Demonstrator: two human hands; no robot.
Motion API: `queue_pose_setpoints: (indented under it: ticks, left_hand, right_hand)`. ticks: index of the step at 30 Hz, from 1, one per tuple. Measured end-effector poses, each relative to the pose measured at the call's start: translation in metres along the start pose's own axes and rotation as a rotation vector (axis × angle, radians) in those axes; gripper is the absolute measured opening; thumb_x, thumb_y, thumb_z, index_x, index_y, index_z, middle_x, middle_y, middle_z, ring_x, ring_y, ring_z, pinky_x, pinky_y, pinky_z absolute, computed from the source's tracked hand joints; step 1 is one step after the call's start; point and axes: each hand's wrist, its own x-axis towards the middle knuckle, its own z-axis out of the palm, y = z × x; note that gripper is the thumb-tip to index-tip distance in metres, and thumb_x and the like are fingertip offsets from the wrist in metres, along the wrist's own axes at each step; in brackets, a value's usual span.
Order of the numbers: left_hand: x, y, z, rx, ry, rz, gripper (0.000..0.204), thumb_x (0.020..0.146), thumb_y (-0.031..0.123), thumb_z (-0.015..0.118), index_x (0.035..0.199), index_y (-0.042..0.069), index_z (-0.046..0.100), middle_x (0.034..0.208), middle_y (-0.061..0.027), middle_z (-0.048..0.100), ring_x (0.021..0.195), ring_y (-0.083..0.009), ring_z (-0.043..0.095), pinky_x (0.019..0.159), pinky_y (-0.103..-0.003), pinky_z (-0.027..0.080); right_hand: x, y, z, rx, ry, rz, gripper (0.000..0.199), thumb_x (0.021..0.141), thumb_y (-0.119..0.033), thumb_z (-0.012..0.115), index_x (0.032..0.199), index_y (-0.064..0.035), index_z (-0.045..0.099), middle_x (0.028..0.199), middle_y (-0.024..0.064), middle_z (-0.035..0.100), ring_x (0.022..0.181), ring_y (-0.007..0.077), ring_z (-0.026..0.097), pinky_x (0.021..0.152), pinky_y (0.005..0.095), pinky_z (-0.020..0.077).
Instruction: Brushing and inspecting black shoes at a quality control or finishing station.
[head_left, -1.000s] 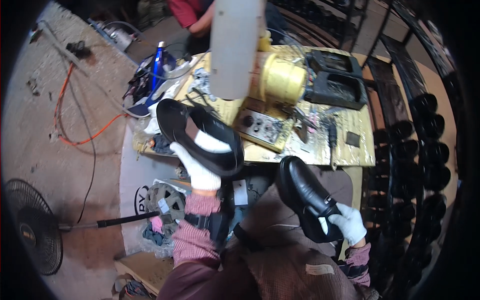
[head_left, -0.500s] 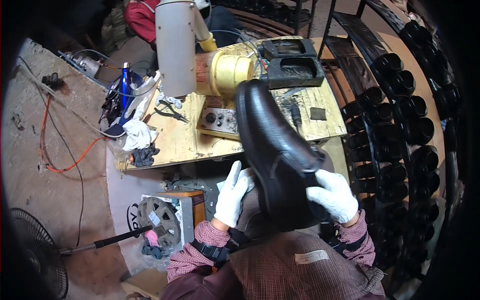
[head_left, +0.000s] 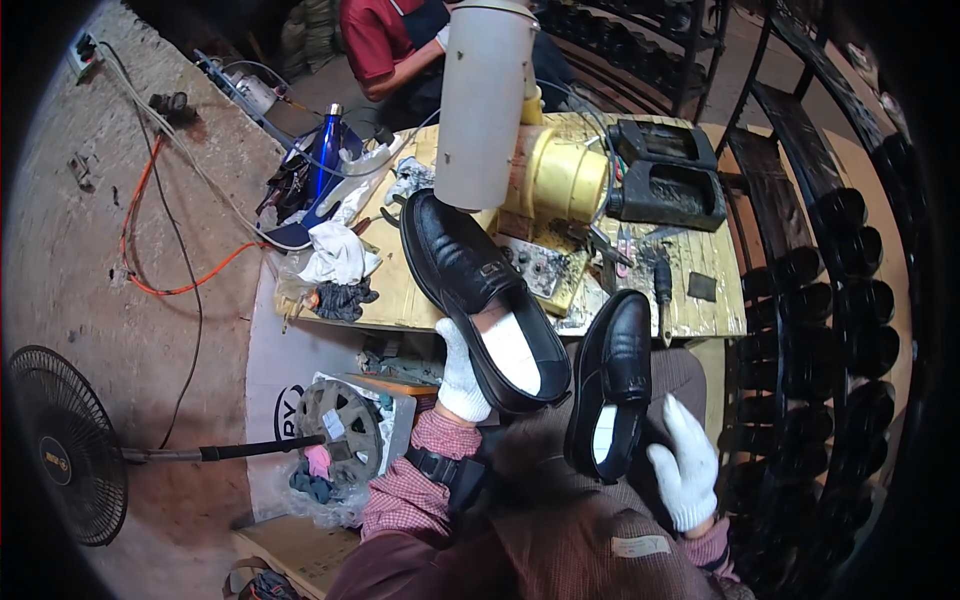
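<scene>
a yellowish wooden table point(head_left: 400, 305), its top scuffed and smeared with dark stains, stands on a rough grey concrete floor point(head_left: 85, 240) patched with reddish brown. at the right, black metal racks point(head_left: 780, 185) carry rows of glossy dark shoes point(head_left: 845, 255); at the left is a round black wire-caged fan point(head_left: 68, 450). beyond the table sits a person in a dark red sleeve point(head_left: 368, 45).

the hands are well apart, both in white knitted gloves. the left hand point(head_left: 463, 385) is clamped on the side of a smooth black leather slip-on shoe point(head_left: 455, 255), tilted over the table's near edge, its pale insole showing. the right hand point(head_left: 688, 465) has its fingers spread, just beside a second black leather shoe point(head_left: 625, 350) above the person's lap; whether they touch, i cannot tell.

on the table are a ribbed yellow plastic drum point(head_left: 565, 175), a pale grey cylinder point(head_left: 485, 110) in front of it, two boxy black trays point(head_left: 690, 208) and a crumpled white cloth point(head_left: 338, 255).
</scene>
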Motion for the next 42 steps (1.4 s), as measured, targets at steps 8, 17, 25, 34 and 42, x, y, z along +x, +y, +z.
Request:
queue_pose_setpoints:
  ticks: [8,17,25,34,42]
  left_hand:
    - [0.02,0.029,0.024,0.2,-0.079,0.144,0.104,0.088,0.082,0.049,0.16,0.009,0.03,0.159,-0.0143,0.044,0.144,-0.0337,0.046,0.12,-0.049,0.039]
    - [-0.013,0.027,0.007,0.143,0.067,0.108,0.118,0.078,0.088,0.058,0.157,0.003,0.034,0.149,-0.0228,0.052,0.135,-0.0404,0.054,0.115,-0.053,0.044]
    - [-0.024,0.006,-0.009,-0.118,-0.021,-0.054,0.128,0.066,0.097,0.056,0.149,0.0,0.044,0.135,-0.0277,0.059,0.121,-0.0472,0.061,0.108,-0.058,0.049]
    - [-0.002,0.016,0.021,0.186,0.06,0.08,0.11,0.088,0.083,0.047,0.159,0.001,0.031,0.156,-0.0166,0.047,0.141,-0.0326,0.049,0.12,-0.046,0.039]
    - [0.021,0.037,0.017,0.356,0.163,0.25,0.098,0.094,0.079,0.043,0.159,0.007,0.035,0.156,-0.0125,0.047,0.143,-0.0285,0.047,0.121,-0.042,0.038]
  right_hand:
    - [-0.026,0.008,-0.005,-0.019,-0.094,0.076,0.061,0.089,-0.023,0.073,0.142,0.003,0.057,0.14,0.0264,0.061,0.127,0.041,0.061,0.108,0.0426,0.0475]
    - [0.016,-0.007,0.007,-0.292,-0.602,-0.238,0.063,0.084,-0.026,0.075,0.143,-0.0125,0.058,0.142,0.0213,0.059,0.084,0.0303,0.072,0.077,0.0398,0.0578]
    - [0.028,0.011,-0.001,0.149,-0.148,-0.151,0.056,0.086,-0.012,0.073,0.14,-0.0013,0.06,0.124,0.0246,0.068,0.108,0.0402,0.07,0.095,0.0412,0.0561]
    - [0.027,0.019,0.004,-0.016,-0.175,-0.159,0.057,0.089,-0.03,0.073,0.138,-0.0026,0.061,0.113,0.0225,0.07,0.097,0.0414,0.069,0.085,0.0453,0.0552]
    - [-0.002,0.036,-0.001,-0.107,-0.045,-0.084,0.052,0.088,-0.02,0.071,0.135,0.0017,0.064,0.124,0.0228,0.07,0.11,0.039,0.069,0.096,0.0439,0.0538]
